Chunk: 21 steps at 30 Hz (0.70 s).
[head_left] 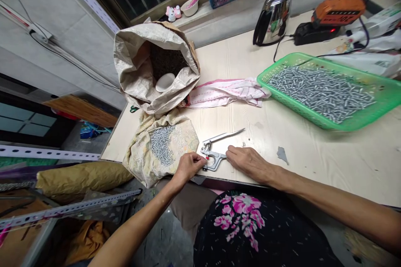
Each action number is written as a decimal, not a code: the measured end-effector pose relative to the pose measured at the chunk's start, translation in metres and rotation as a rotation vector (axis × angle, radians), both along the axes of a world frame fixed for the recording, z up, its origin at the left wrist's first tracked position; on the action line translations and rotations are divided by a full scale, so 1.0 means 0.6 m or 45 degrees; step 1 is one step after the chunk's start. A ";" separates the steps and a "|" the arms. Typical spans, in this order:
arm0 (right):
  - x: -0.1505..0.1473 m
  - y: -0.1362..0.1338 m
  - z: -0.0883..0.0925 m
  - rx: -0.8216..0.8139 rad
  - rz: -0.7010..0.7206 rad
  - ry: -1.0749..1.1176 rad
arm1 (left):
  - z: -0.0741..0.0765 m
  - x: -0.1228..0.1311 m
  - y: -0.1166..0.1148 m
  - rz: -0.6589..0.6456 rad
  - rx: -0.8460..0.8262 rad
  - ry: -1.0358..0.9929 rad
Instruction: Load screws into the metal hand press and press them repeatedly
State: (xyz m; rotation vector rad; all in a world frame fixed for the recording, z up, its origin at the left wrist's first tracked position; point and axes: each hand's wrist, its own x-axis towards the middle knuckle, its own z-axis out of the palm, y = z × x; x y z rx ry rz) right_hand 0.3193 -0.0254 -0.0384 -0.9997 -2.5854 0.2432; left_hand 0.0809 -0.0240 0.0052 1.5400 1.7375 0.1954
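Observation:
A grey metal plier-like hand tool (216,159) with a spring and a long upper lever lies at the table's front edge. The fingers of my right hand (246,160) are closed around the end of its lower handle. At its jaw end, my left hand (189,166) is pinched beside a small red part; what the fingertips hold is too small to make out. Left of that hand, a pile of small silver metal pins (162,145) lies on a yellowish patterned cloth (186,133). More such pins fill much of a green plastic basket (354,124) at the right.
Behind the cloth stands an open woven sack (134,66) with dark contents and a white dish (165,82). A pink-and-white towel (225,94) lies beside it. A kettle (275,16) and an orange battery (338,11) on a black charger are at the back.

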 end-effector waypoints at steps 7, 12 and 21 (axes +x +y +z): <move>-0.001 0.003 -0.004 -0.064 0.007 0.013 | -0.001 -0.005 0.014 0.109 -0.336 -0.232; 0.004 0.003 0.012 -0.184 0.009 -0.024 | -0.001 -0.004 0.014 0.180 -0.424 -0.317; 0.019 0.060 0.028 -0.107 -0.238 -0.107 | -0.004 -0.012 0.007 0.074 -0.371 -0.329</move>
